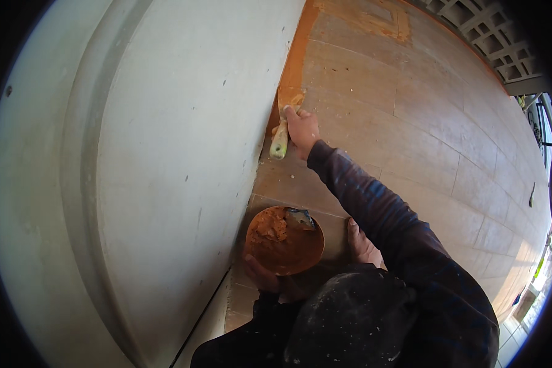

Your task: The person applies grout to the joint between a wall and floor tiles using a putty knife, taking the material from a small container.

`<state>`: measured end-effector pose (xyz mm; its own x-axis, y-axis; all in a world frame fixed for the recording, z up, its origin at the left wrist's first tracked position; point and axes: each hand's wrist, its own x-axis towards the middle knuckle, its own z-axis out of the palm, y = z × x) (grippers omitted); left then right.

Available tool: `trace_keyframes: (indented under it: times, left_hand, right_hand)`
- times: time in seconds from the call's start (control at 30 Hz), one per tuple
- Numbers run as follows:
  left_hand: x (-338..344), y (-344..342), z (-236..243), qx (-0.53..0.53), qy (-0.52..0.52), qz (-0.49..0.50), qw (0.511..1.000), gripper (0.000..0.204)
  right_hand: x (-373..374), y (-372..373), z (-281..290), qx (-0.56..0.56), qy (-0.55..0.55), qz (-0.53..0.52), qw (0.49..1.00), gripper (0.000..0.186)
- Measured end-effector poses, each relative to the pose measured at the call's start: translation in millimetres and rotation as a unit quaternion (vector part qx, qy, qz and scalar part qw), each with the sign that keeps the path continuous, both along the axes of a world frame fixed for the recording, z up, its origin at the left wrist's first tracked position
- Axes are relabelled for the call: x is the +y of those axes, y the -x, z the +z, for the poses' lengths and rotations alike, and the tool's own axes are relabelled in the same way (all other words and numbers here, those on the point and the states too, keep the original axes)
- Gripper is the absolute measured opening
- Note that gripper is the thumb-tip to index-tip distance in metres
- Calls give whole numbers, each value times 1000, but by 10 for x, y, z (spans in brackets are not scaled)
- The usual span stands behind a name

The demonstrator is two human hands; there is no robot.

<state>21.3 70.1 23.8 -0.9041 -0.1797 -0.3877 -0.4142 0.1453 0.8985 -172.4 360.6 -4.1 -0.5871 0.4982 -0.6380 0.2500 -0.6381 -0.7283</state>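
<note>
A putty knife [279,142] with a pale, green-tinged handle is gripped in my right hand [302,127], my arm stretched forward. Its wide blade, smeared with orange, lies against the band of orange paste [297,58] on the floor along the foot of the wall. Close to my body, my left hand [262,273] holds the near left rim of a round tub [323,243]; part of that hand is in shadow. Orange-brown paste [288,248] coats the tub's inside, heaped at the left. A dark, paste-smeared flat piece [300,218] rests at its far rim; its kind is unclear.
A pale wall [159,153] rises along my left. Tan tiled floor [423,141] spreads to the right, with an orange-smeared patch [380,21] at the far end. Lattice blocks [487,37] stand at the far right. My bare foot [363,245] is beside the tub.
</note>
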Motion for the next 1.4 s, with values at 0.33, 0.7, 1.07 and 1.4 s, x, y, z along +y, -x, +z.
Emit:
trace_keyframes:
  times: [0.33, 0.7, 1.07, 1.4]
  left_hand:
    - [30, -22, -52, 15, -18, 0, 1000, 63]
    - [-102, -9, -103, 29, 11, -5, 1000, 62]
    - [-67, 8, 26, 18, 31, -23, 999, 59]
    - [-120, -56, -66, -22, 37, 7, 999, 61]
  right_hand:
    - [1712, 935, -219, 95, 78, -96, 988, 20]
    - [1210, 777, -154, -47, 76, -2, 996, 15]
    - [-207, -170, 184, -112, 177, 37, 977, 15]
    - [27, -550, 164, 76, 101, -9, 992, 31]
